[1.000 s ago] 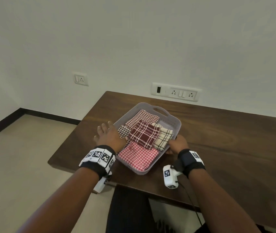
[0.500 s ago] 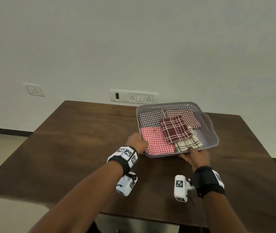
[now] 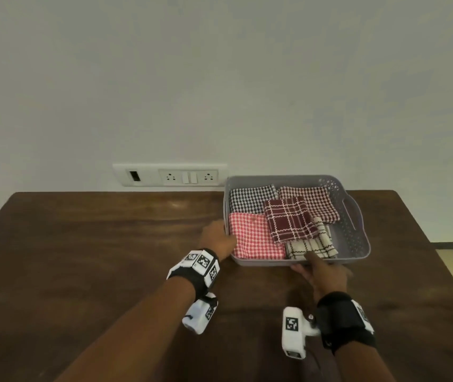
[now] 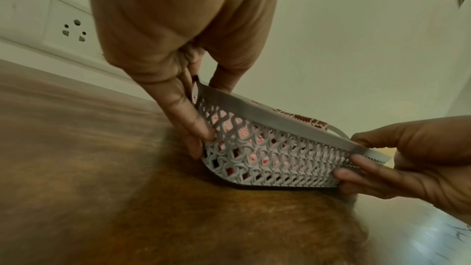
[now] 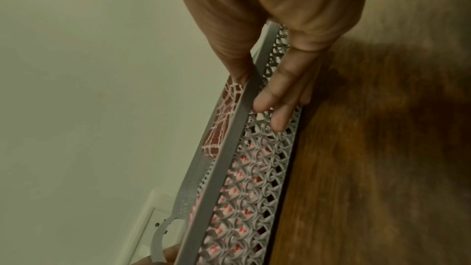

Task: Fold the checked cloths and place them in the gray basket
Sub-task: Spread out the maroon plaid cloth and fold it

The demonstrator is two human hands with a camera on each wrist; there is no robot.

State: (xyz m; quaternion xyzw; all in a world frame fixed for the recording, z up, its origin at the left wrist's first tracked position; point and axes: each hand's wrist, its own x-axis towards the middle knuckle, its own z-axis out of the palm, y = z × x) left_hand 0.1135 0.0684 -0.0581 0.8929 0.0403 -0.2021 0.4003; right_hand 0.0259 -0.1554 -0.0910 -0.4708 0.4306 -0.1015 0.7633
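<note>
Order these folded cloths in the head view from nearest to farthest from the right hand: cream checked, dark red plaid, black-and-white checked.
From the right hand:
1. Cream checked cloth, front right of the gray plastic basket.
2. Dark red plaid cloth, middle, lying on top.
3. Black-and-white checked cloth, far left corner.

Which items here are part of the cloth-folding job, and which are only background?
Job: gray basket; folded checked cloths inside it; left hand and right hand, both gripping its near rim.
Background: wooden table; wall socket panel.

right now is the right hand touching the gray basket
Touching: the right wrist view shows the right hand pinching the gray basket rim, thumb inside, fingers outside.
</note>
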